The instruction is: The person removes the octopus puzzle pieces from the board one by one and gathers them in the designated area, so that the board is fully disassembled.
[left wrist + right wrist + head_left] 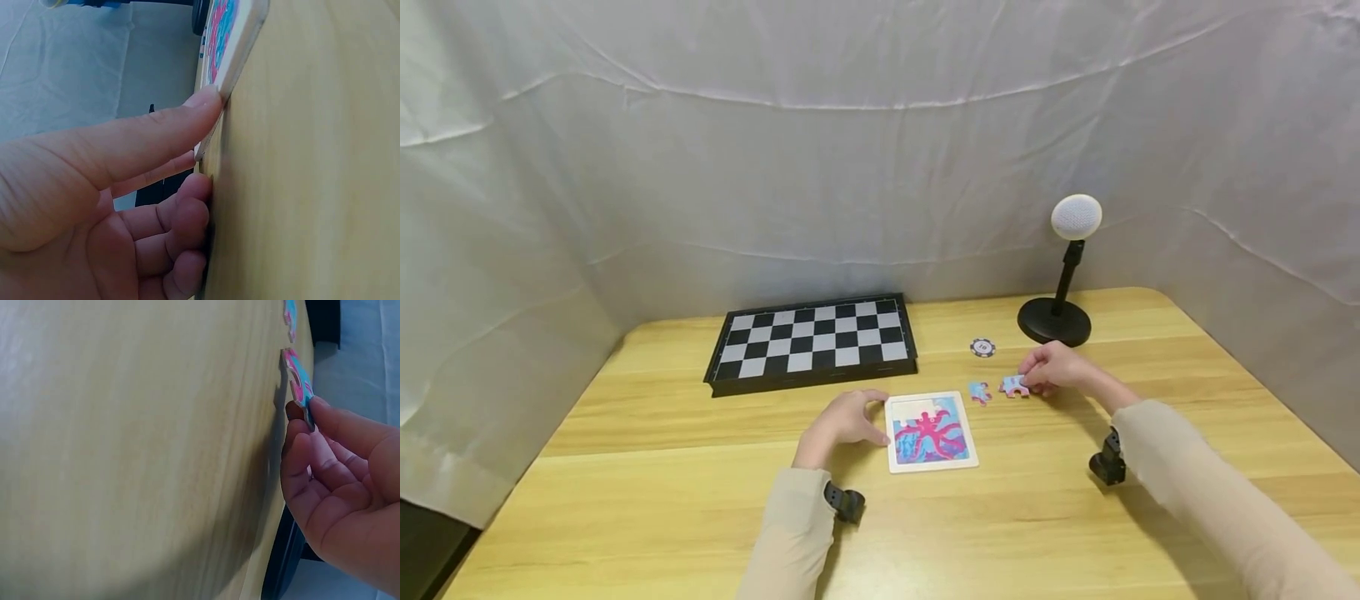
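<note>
A framed jigsaw puzzle (931,468) with a pink octopus on blue lies flat on the table; bare pale backing shows at its upper left. My left hand (847,419) is at its left side, thumb and forefinger spread along the edge. In the left wrist view the thumb (156,134) touches the frame's rim, while the other fingers bend loosely beside it. To the right, my right hand (1051,367) pinches a blue-and-pink puzzle piece (1013,386) between thumb and fingertips. The right wrist view shows that piece (300,381) tilted, just off the table.
Another loose puzzle piece (980,392) lies between the frame and my right hand. Behind it is a poker chip (982,347). A black-and-white chessboard (812,340) stands at the back left, and a round white-headed stand (1063,283) with a black base at the back right.
</note>
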`<state>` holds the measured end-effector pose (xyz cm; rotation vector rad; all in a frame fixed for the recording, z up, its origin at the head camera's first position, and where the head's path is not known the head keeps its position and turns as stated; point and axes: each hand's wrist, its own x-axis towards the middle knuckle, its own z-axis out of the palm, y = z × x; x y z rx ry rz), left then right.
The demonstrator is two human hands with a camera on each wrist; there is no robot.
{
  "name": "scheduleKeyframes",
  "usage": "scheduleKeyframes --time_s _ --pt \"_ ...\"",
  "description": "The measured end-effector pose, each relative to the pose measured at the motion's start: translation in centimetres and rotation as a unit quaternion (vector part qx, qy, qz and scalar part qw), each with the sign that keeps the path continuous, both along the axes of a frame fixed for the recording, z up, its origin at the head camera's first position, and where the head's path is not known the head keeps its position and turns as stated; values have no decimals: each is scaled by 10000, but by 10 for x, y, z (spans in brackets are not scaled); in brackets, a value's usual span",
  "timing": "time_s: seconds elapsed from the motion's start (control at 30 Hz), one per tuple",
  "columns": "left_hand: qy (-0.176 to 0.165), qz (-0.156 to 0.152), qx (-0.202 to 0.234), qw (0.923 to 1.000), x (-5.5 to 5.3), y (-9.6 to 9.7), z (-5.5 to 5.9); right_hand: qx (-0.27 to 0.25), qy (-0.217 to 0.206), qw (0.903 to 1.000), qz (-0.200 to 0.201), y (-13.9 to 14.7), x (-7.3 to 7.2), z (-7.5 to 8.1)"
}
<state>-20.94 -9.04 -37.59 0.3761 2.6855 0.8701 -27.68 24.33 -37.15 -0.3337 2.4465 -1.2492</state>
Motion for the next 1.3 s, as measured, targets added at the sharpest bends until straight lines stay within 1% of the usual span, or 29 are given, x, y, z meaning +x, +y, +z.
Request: scheduleKeyframes --time_s 0.3,0.43,0.63,0.8,0.97,1.13,1.3 --pt "-4 29 -31 10000 1 0 -1 477 322 9983 -136 -5 1 -1" --pt "-23 11 -16 10000 3 0 -2 637 390 9970 -177 -6 3 -2" --pt "7 -3 47 10000 1 2 -1 811 622 9944 -261 -9 2 2" --pt "37 -45 -36 10000 0 0 0 693 674 9951 -200 -18 1 8" --pt "42 -54 -63 10000 0 -1 3 407 530 9978 -35 -34 3 11" --pt "-20 -2 -44 10000 0 -1 3 231 373 9986 294 -53 8 7" --pt "-42 -32 -50 10000 0 0 2 60 289 9980 552 -68 12 1"
